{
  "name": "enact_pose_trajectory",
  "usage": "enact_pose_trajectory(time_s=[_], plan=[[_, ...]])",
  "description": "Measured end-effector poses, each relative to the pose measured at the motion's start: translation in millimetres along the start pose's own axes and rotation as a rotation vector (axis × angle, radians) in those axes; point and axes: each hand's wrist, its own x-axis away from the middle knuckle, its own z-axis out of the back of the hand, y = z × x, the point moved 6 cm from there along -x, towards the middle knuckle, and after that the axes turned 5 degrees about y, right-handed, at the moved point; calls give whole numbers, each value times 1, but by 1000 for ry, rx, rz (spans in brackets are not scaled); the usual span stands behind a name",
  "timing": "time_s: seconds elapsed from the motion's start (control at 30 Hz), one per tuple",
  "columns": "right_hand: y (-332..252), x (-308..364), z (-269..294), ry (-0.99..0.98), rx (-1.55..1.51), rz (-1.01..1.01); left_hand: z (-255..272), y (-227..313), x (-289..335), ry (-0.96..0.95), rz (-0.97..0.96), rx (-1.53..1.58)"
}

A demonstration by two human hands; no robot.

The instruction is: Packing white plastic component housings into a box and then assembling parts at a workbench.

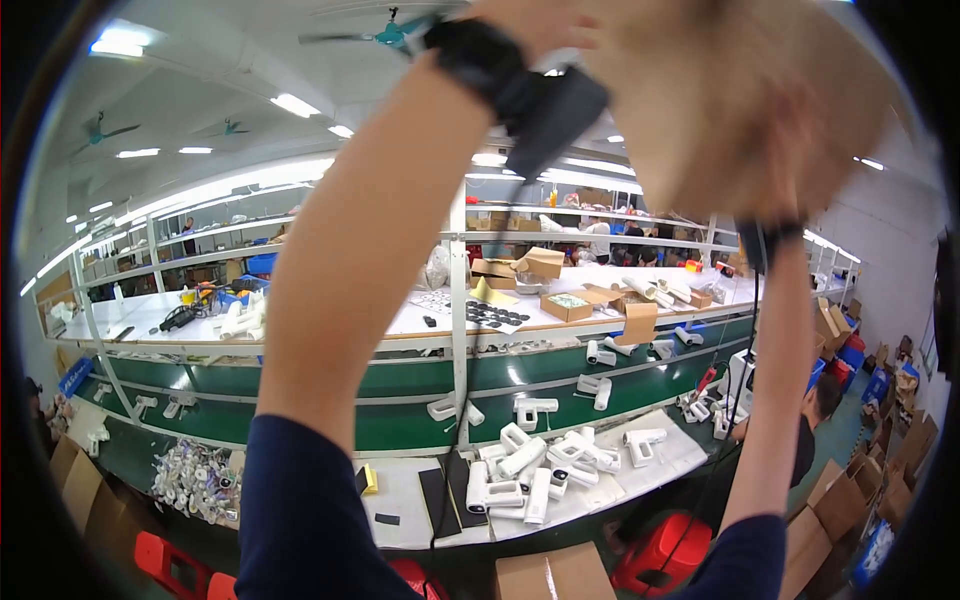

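Raised high in front of me is a brown cardboard box [680,120], smeared by motion and cut off by the upper edge. My left hand [540,25] is against its left side, with only part of the fingers showing. On its right face lies my right hand [795,135], its fingers blurred and pressed to the cardboard. The box is held up between the two hands. Black straps with cables sit on both wrists. Below, a pile of white gun-shaped plastic housings [520,460] lies on the pale worktable [650,480].
A green conveyor belt [380,420] carries more white housings beyond the table. Red stools [665,555] and an open carton [555,575] stand below. A person in dark clothes [800,450] sits at right, near stacked cartons [850,500]. Small parts [195,480] are heaped at left.
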Motion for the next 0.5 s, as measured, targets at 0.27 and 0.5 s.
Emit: enact_pose_trajectory(time_s=[0.27,0.5], plan=[[-113,23,-104,-448,-144,30,-42,77,163,847,363,-552],[-36,71,-132,-591,-228,44,-53,82,214,804,235,-690]])
